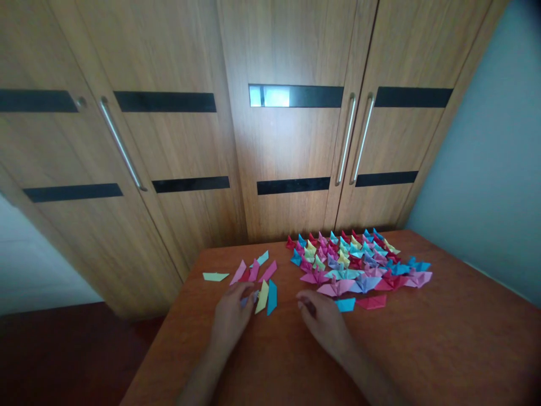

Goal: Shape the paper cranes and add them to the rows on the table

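My left hand (231, 316) rests on the brown table (443, 338) with its fingertips on a small purple folded paper (249, 299), next to a yellow strip (262, 296) and a blue strip (271, 296). My right hand (320, 318) lies beside it, fingers curled loosely, close to a blue folded piece (345, 304). Whether the right hand holds anything is hidden. Pink and light-green folded strips (253, 269) lie just beyond the left hand.
A large pile of coloured origami pieces (359, 262) covers the far right part of the table. A red piece (372, 302) lies near its front. Wooden wardrobe doors with metal handles (346, 141) stand behind the table. A pale wall is at right.
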A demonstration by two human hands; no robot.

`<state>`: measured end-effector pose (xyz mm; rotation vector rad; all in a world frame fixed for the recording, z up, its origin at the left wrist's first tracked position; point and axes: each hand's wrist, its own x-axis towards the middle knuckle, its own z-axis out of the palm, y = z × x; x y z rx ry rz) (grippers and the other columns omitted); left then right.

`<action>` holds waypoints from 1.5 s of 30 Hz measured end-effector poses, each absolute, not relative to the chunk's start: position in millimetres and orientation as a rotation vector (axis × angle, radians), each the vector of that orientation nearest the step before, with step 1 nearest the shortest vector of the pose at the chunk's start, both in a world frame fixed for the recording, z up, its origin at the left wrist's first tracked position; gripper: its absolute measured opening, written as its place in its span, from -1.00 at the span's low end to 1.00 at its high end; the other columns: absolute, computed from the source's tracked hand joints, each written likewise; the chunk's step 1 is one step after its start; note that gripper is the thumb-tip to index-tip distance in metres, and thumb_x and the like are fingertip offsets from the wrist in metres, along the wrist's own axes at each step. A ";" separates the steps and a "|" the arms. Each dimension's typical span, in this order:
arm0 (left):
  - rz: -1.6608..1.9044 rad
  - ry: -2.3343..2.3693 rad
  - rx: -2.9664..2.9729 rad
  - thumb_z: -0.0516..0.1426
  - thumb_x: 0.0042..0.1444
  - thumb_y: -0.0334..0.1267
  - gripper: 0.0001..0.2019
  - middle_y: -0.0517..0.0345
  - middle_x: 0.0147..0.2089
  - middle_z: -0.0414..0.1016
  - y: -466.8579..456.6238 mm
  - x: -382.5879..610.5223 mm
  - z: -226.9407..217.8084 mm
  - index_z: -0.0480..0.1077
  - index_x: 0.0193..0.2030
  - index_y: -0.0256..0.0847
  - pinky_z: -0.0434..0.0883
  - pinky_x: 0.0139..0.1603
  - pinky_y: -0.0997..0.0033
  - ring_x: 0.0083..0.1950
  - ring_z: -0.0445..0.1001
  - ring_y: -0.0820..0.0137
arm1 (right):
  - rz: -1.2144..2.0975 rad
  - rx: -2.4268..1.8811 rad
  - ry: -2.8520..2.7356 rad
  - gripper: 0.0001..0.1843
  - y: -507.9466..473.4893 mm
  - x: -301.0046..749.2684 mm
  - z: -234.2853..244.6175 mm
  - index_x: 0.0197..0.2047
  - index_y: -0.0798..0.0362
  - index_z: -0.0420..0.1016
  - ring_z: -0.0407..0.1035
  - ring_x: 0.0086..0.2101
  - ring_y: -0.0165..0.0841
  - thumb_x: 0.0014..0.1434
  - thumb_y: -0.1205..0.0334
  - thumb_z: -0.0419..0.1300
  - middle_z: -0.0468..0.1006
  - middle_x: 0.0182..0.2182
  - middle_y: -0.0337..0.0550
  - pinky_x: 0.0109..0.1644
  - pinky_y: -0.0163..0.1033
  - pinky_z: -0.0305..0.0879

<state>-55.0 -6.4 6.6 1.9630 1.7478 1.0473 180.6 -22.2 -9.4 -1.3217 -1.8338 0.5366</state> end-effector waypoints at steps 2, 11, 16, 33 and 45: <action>0.888 1.877 2.106 0.08 0.08 -0.26 -0.76 0.00 -0.03 0.49 -7.5 -69.0 3.8 0.44 -0.11 -0.16 0.28 0.05 0.26 0.00 0.42 0.20 | 0.514 -1.356 -1.892 -0.76 -17.3 160.6 -11.3 -0.18 0.00 0.48 0.43 -0.32 -0.30 0.15 0.25 0.03 0.57 -0.30 -0.15 -0.22 -0.27 0.27; 0.701 1.948 2.206 0.07 0.08 -0.26 -0.86 0.02 -0.13 0.46 -15.4 -84.1 -12.0 0.39 -0.22 -0.17 0.30 -0.06 0.28 -0.10 0.42 0.23 | 0.474 -1.491 -1.969 -0.76 -14.4 139.0 -27.4 -0.21 -0.05 0.48 0.43 -0.27 -0.34 0.12 0.36 0.04 0.55 -0.28 -0.19 -0.20 -0.33 0.22; 0.862 1.898 1.979 0.06 0.07 -0.28 -0.85 0.10 -0.23 0.53 -10.2 -90.9 -13.1 0.35 -0.20 -0.13 0.35 -0.21 0.35 -0.23 0.50 0.26 | 0.530 -1.424 -1.892 -0.74 -13.8 142.6 -31.9 -0.20 -0.02 0.49 0.42 -0.29 -0.34 0.11 0.36 0.04 0.56 -0.32 -0.19 -0.17 -0.33 0.25; 1.254 1.256 1.200 0.31 -0.18 -0.09 -0.67 0.15 -0.35 0.54 -26.8 -3.7 5.4 0.49 -0.29 -0.25 0.36 -0.31 0.49 -0.34 0.45 0.37 | 1.164 -1.021 -1.381 -0.66 -20.1 151.7 -26.0 -0.22 0.08 0.44 0.35 -0.48 -0.41 0.13 -0.04 0.12 0.51 -0.40 -0.18 -0.53 -0.38 0.20; 0.978 1.067 1.081 0.27 -0.08 -0.07 -0.67 0.05 -0.42 0.56 -46.0 34.3 -11.4 0.50 -0.30 -0.32 0.35 -0.42 0.52 -0.42 0.46 0.42 | 1.205 -1.053 -1.258 -0.68 -47.0 187.3 -32.8 -0.33 0.08 0.51 0.35 -0.48 -0.37 0.09 -0.02 0.18 0.49 -0.51 -0.18 -0.47 -0.33 0.26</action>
